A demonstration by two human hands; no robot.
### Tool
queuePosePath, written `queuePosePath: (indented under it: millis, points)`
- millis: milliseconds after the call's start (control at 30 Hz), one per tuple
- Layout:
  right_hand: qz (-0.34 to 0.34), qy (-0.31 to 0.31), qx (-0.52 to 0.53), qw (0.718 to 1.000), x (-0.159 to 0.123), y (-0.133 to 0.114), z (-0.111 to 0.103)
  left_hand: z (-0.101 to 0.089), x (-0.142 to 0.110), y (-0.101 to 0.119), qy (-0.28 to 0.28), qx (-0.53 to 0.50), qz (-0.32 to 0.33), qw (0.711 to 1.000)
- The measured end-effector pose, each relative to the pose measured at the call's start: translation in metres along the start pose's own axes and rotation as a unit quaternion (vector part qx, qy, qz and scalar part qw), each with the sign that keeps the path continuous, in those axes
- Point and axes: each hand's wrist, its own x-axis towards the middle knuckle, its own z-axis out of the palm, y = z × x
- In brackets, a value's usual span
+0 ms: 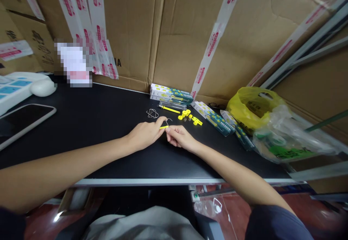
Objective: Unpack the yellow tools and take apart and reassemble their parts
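Note:
My left hand (145, 135) is closed around a thin yellow plastic rod (163, 127), whose end sticks out toward the right. Fingertips of my right hand (179, 136) pinch at that end, where a thin curved metal hook (169, 119) rises between the two hands. Just beyond my left hand lies a small tangle of bent wire hooks (152, 114). Behind my right hand are several small yellow plastic pieces (185, 114). Another yellow rod (170, 109) rests beside a clear plastic case (174, 105).
Printed narrow boxes (171, 94) stand against the cardboard wall (185, 33), with more boxes (213, 118) to the right. A yellow plastic bag (250, 106) and a clear bag (293, 138) sit far right. At left are a phone (24, 122) and a white power strip (19, 87).

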Motion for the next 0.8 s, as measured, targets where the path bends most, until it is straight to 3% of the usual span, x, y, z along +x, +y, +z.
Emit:
queuePosePath:
  millis: [233, 800]
  points:
    - [-0.026, 0.022, -0.025, 0.999, -0.001, -0.001, 0.003, -0.005, -0.001, 0.0, -0.037, 0.023, 0.01, 0.999]
    - [-0.028, 0.033, -0.063, 0.997, -0.001, -0.004, 0.003, -0.012, -0.002, 0.0, -0.047, 0.067, 0.019, 0.996]
